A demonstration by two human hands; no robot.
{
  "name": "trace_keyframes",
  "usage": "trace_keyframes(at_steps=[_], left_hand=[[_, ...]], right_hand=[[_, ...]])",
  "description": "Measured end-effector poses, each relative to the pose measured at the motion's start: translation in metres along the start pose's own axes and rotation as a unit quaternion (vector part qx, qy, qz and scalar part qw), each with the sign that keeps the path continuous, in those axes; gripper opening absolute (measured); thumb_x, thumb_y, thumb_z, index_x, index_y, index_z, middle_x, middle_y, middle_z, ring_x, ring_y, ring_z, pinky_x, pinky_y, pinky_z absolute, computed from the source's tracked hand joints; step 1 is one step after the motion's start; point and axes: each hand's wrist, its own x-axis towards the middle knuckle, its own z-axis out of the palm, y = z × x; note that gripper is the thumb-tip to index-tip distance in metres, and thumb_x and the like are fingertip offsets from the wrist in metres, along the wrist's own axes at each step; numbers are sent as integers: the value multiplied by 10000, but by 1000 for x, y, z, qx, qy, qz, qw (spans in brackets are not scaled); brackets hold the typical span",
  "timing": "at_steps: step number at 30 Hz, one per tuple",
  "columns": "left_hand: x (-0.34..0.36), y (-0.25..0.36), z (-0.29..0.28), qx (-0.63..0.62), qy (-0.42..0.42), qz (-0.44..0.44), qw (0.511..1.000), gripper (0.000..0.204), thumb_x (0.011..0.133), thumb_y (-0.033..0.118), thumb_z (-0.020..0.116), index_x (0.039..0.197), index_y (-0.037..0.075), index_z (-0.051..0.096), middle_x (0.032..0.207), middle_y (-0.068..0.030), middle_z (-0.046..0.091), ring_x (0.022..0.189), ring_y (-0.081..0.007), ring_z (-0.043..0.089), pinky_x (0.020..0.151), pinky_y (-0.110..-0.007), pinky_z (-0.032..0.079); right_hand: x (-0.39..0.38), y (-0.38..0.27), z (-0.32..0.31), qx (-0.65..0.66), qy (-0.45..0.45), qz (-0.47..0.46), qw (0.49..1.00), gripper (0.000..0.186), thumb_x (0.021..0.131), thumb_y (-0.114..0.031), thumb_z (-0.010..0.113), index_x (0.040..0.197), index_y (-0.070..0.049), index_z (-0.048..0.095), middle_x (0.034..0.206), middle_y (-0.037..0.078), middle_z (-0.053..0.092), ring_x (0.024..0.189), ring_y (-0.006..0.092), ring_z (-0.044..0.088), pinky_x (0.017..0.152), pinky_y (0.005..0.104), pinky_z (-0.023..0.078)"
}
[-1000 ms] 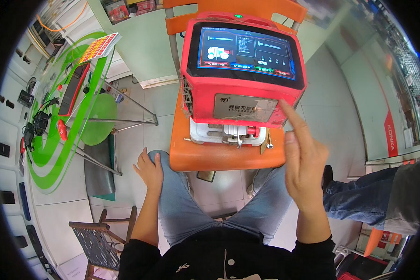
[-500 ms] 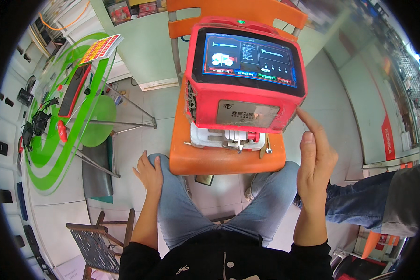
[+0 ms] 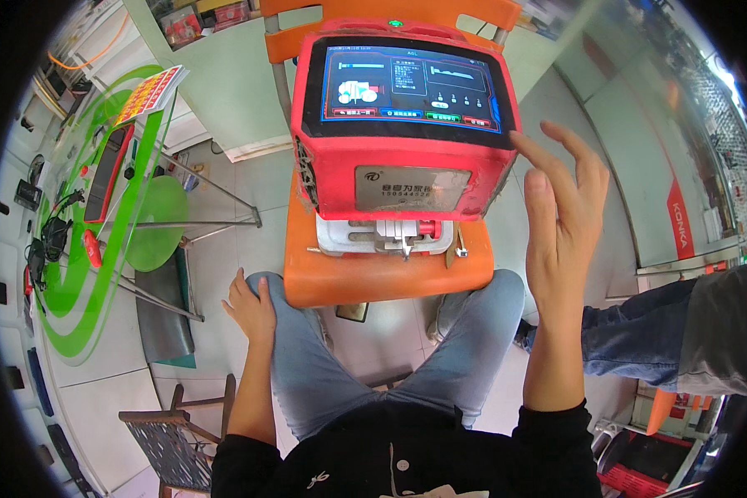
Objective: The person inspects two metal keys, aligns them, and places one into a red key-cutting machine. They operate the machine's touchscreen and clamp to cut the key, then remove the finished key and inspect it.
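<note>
While the red machine (image 3: pixel 402 133) sits on the orange chair seat (image 3: pixel 388 278) between our knees, we judge we are working its touchscreen (image 3: pixel 407 83). Our right hand (image 3: pixel 560 220) hangs open, fingers spread, index tip at the screen's right edge and holding nothing; a tap calls for a short leftward reach. Our left hand (image 3: pixel 249 305) rests loose on the left thigh. Room lies open rightward; a green table (image 3: pixel 100 216) stands well left.
</note>
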Motion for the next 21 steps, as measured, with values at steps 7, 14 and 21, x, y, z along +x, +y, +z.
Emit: trace_keyframes(at_steps=[7, 14, 21], left_hand=[[0, 2, -1, -4, 4, 4, 1000, 517, 890, 388, 457, 1291, 70, 389, 1230, -128, 466, 1177, -280, 417, 1039, -548, 148], [2, -5, 6, 2, 17, 19, 1000, 512, 886, 400, 458, 1275, 71, 409, 1226, -132, 474, 1172, -286, 426, 1034, -548, 158], [1, -4, 6, 7, 13, 17, 1000, 520, 893, 416, 439, 1285, 76, 403, 1223, -131, 476, 1166, -280, 429, 1036, -548, 148]], right_hand=[[14, 14, 25, -22, 52, -44, 997, 246, 883, -239, 486, 942, -109, 686, 1154, 106, 517, 1062, 291, 439, 913, 391, 326], [9, 16, 27, 32, 18, -11, 999, 314, 913, -286, 438, 1012, -100, 670, 1205, 143, 492, 1139, 288, 415, 967, 370, 289], [3, -20, 25, 71, 51, 44, 995, 344, 924, -235, 429, 922, 31, 648, 1156, 206, 493, 1108, 293, 471, 921, 373, 352]])
